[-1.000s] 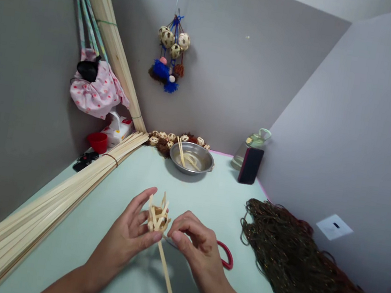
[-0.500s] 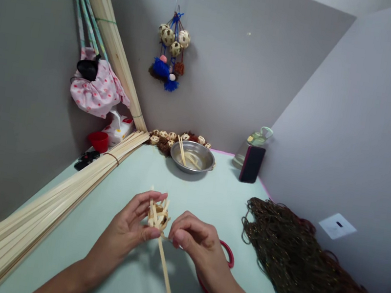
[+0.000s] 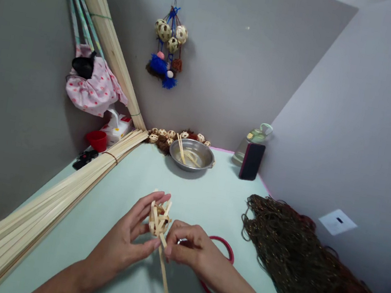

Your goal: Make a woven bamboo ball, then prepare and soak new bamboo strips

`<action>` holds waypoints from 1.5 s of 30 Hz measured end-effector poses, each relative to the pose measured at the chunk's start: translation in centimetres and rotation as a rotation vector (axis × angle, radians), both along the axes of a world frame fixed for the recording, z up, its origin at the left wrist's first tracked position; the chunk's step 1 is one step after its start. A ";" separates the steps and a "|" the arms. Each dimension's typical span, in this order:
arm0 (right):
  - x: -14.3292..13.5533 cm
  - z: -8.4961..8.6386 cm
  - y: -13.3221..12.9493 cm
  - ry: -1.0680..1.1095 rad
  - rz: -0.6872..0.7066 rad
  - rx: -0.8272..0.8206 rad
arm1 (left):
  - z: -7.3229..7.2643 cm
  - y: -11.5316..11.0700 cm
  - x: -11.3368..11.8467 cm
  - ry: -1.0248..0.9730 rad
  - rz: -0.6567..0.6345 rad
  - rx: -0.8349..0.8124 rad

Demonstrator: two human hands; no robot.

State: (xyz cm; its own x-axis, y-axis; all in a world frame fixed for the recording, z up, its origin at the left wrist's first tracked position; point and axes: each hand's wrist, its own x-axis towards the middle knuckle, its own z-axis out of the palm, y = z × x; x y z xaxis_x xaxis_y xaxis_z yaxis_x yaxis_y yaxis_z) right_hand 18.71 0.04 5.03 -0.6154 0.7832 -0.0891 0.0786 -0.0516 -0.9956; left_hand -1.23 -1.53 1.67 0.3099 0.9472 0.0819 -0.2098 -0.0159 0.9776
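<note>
My left hand [image 3: 129, 235] curls around a small open-weave ball [image 3: 159, 220] made of pale flat strips, with the thumb below and the fingers behind it. Short strip ends poke up from its top. A long loose strip [image 3: 166, 280] runs from the ball's underside toward me. My right hand [image 3: 192, 250] is closed just right of the ball, thumb and forefinger pinching a short strip end [image 3: 163, 240] at its lower edge. A bit of metal shows by the right fingers; I cannot tell what it belongs to. Red-handled scissors [image 3: 232, 256] are partly hidden behind the right hand and wrist.
A steel bowl [image 3: 190, 166] with strips in it stands at the back, beside several finished woven balls [image 3: 162, 133]. A strip bundle [image 3: 61, 194] spans the left side. Dark yarn [image 3: 297, 256] covers the right. A phone [image 3: 251, 161] leans against a bottle [image 3: 241, 151].
The right hand has shifted slightly down and left, and the short strip end now shows at its fingertips. My left hand has tilted the ball a little. The view has moved slightly.
</note>
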 end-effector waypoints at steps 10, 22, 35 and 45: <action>0.3 -0.2 0.2 0.008 0.030 -0.024 | 0.0 0.1 0.1 0.071 -0.019 0.010; 0.1 -0.4 0.0 0.028 0.011 0.029 | -0.5 -0.4 0.4 0.203 -0.003 0.090; -0.3 -0.1 -0.2 0.047 -0.063 0.090 | 0.1 0.3 0.5 -0.010 0.265 0.002; -1.9 -1.9 -0.7 -0.003 -0.307 0.176 | 0.4 0.2 1.0 0.051 0.232 -0.083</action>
State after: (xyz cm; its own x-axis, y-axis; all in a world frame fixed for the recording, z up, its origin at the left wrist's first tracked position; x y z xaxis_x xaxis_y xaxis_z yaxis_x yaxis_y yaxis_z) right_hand 16.76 -0.67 3.12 -0.3488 0.9351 0.0622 0.0885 0.0990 -0.9911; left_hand -0.25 -1.33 2.09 0.0850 0.9963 -0.0091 -0.1602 0.0227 0.9868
